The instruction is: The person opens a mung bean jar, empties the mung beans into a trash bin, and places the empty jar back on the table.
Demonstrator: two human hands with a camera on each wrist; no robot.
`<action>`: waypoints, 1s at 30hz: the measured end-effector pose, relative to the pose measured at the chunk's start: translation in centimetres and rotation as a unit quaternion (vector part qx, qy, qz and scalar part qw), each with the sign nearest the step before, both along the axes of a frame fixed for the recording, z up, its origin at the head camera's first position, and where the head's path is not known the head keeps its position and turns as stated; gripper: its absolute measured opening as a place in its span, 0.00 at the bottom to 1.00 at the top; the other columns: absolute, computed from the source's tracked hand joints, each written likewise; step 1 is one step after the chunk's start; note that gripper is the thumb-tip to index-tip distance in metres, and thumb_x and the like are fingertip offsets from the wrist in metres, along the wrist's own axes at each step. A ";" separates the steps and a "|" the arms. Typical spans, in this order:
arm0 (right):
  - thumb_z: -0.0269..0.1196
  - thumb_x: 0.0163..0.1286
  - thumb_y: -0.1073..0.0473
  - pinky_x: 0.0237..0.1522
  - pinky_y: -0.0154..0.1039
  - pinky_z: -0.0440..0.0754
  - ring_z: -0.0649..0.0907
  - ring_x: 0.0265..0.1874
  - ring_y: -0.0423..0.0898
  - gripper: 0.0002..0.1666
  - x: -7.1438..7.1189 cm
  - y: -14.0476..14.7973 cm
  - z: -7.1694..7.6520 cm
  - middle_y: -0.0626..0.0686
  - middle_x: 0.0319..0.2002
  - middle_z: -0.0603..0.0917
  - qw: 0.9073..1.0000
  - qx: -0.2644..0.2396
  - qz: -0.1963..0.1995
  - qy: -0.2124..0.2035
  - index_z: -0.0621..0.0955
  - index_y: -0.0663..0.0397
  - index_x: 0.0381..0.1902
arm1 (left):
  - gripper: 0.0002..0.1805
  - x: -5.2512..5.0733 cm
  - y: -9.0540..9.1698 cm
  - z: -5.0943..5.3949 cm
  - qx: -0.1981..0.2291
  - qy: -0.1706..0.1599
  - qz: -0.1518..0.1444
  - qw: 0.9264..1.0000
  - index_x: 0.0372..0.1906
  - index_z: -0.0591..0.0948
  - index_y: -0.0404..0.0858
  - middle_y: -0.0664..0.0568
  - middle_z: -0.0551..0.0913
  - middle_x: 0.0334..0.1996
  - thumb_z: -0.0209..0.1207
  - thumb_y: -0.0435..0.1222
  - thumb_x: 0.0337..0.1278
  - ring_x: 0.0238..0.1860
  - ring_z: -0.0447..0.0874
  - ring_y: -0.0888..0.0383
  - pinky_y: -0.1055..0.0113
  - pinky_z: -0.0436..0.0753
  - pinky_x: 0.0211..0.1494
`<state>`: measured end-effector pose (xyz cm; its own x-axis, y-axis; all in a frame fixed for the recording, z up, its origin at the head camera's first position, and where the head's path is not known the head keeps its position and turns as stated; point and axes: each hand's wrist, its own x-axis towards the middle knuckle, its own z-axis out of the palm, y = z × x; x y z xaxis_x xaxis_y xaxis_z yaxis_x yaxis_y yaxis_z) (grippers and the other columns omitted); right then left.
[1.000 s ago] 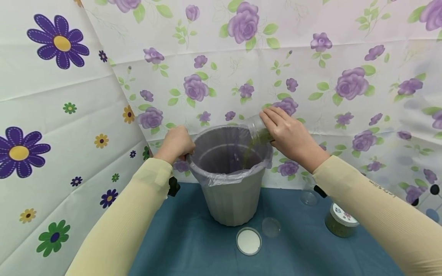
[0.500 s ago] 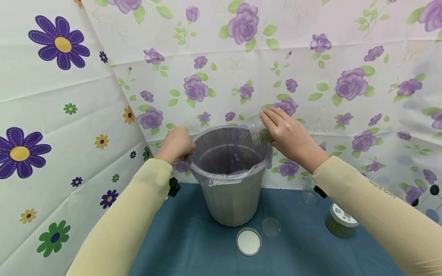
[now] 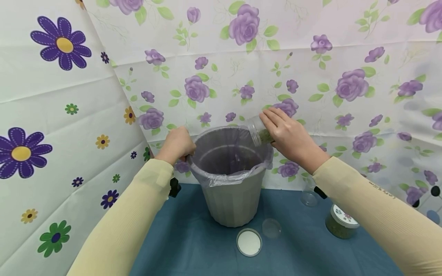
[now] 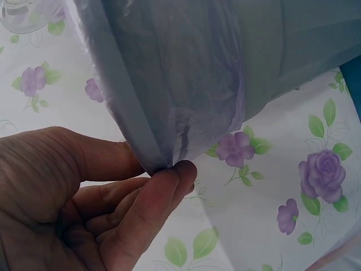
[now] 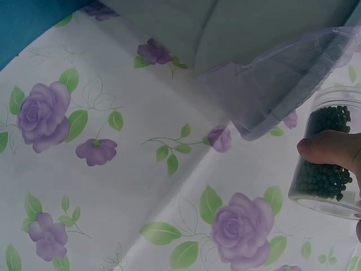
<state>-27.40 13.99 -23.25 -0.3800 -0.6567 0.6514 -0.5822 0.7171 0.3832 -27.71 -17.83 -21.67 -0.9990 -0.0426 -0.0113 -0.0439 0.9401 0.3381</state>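
Observation:
A grey trash bin (image 3: 235,203) lined with a thin purple plastic bag (image 3: 226,179) stands between both hands. My left hand (image 3: 177,145) grips the bin's left rim; in the left wrist view its thumb and fingers (image 4: 161,195) pinch the rim and the bag's folded edge. My right hand (image 3: 291,136) holds a clear plastic jar (image 3: 256,132) tilted over the right rim, its mouth toward the inside of the bin. Small green beans, like mung beans (image 5: 324,178), lie in the jar's lower side. The bin's bottom is dark and its contents cannot be seen.
On the blue tablecloth (image 3: 193,245) lie a round lid with a white inside (image 3: 249,242) and a clear disc (image 3: 271,228). A white-lidded jar of green contents (image 3: 342,222) and a clear container (image 3: 309,197) stand right. Flowered cloth (image 3: 214,34) hangs behind.
A second ago a thin stream of green beans fell from the jar into the bin; now no stream shows. Both hands and the jar have hardly moved.

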 end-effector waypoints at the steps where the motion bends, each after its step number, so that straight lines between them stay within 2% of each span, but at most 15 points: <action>1: 0.79 0.37 0.63 0.59 0.49 0.74 0.70 0.64 0.58 0.54 0.0 0.0 0.0 0.63 0.62 0.73 1.000 -0.001 0.000 0.001 0.68 0.64 0.64 | 0.03 0.0 0.0 0.0 0.001 0.000 0.001 1.000 0.21 0.77 0.37 0.43 0.83 0.15 0.56 0.29 0.44 0.16 0.83 0.52 0.69 0.72 0.14; 14: 0.78 0.38 0.64 0.58 0.49 0.75 0.70 0.64 0.58 0.53 0.0 -0.1 0.1 0.63 0.62 0.73 1.000 -0.004 0.005 0.004 0.68 0.64 0.64 | 0.03 0.0 0.1 0.1 -0.005 0.003 0.003 1.000 0.20 0.77 0.37 0.43 0.83 0.16 0.57 0.29 0.42 0.18 0.84 0.51 0.70 0.73 0.14; 21: 0.77 0.39 0.67 0.54 0.50 0.78 0.72 0.62 0.58 0.50 -0.1 -0.1 0.2 0.63 0.60 0.74 1.000 -0.014 0.012 0.012 0.70 0.65 0.63 | 0.04 0.1 0.2 0.2 -0.004 0.010 0.000 1.000 0.19 0.78 0.37 0.42 0.83 0.16 0.57 0.29 0.42 0.18 0.85 0.50 0.69 0.73 0.15; 30: 0.78 0.38 0.66 0.55 0.49 0.77 0.70 0.64 0.57 0.52 0.2 -0.1 0.3 0.63 0.62 0.72 1.000 -0.006 0.007 0.003 0.68 0.64 0.64 | 0.03 0.2 0.2 0.2 -0.003 0.012 0.001 1.000 0.20 0.78 0.36 0.42 0.83 0.15 0.57 0.29 0.42 0.17 0.84 0.51 0.70 0.73 0.14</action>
